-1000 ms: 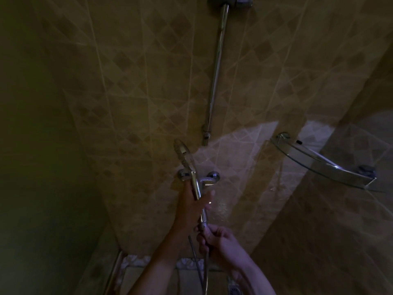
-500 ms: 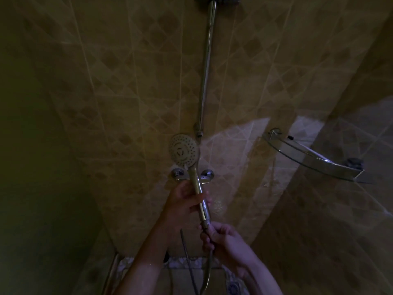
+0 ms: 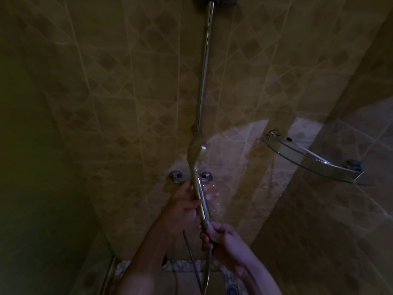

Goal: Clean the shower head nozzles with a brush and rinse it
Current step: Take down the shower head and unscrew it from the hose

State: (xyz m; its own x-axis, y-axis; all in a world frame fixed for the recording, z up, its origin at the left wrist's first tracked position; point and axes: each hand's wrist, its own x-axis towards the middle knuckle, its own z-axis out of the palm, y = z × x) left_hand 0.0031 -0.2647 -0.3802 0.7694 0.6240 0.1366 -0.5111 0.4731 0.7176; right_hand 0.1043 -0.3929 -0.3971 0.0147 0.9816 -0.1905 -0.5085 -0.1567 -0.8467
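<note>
I hold a chrome hand shower (image 3: 197, 167) upright in front of the tiled wall. Its round head is turned edge-on, so the nozzle face is hidden. My left hand (image 3: 185, 201) grips the middle of the handle. My right hand (image 3: 221, 237) grips the handle's lower end, where the metal hose (image 3: 207, 271) joins and hangs down. No brush is in view. The scene is dim.
A chrome slide rail (image 3: 204, 67) runs up the wall above the shower head. The mixer tap's two wall fittings (image 3: 176, 176) sit behind my left hand. A glass corner shelf (image 3: 308, 158) juts out at right. The shower tray edge (image 3: 182, 265) lies below.
The shower head has turned about its handle: its nozzle face showed half a second ago and now only its edge shows. Both hands keep their grips.
</note>
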